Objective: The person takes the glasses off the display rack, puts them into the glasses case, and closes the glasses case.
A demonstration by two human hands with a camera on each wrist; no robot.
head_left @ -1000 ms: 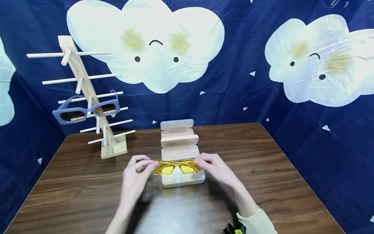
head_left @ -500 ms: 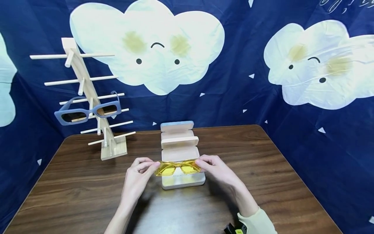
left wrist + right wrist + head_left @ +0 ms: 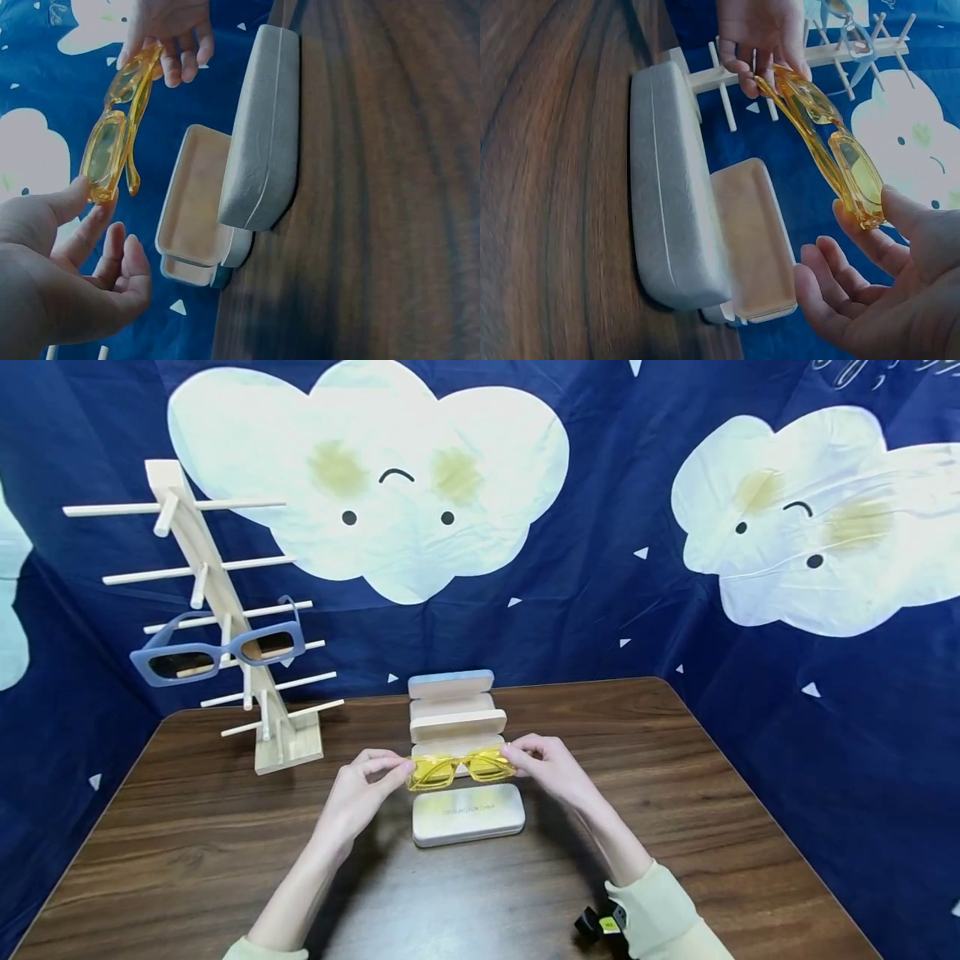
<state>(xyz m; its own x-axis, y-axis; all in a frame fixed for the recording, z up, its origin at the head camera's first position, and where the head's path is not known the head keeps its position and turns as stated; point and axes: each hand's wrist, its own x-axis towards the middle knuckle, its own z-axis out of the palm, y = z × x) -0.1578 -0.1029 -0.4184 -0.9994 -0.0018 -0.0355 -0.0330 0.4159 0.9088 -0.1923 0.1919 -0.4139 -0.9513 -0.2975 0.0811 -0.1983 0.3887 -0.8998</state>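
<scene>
We pinch the yellow glasses [image 3: 468, 763] between left hand [image 3: 360, 793] and right hand [image 3: 551, 768]; uneven release could drop them onto the closed case [image 3: 468, 817].

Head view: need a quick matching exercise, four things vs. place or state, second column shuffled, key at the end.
Things
1. wooden rack
2. yellow glasses
3. front case
4. blue sunglasses

Place or state
A. closed, lettering on top
B. perched on the rack
C. standing at the back left of the table
D. held up between left hand and right hand

Pairs: 1-C, 2-D, 3-A, 4-B
</scene>
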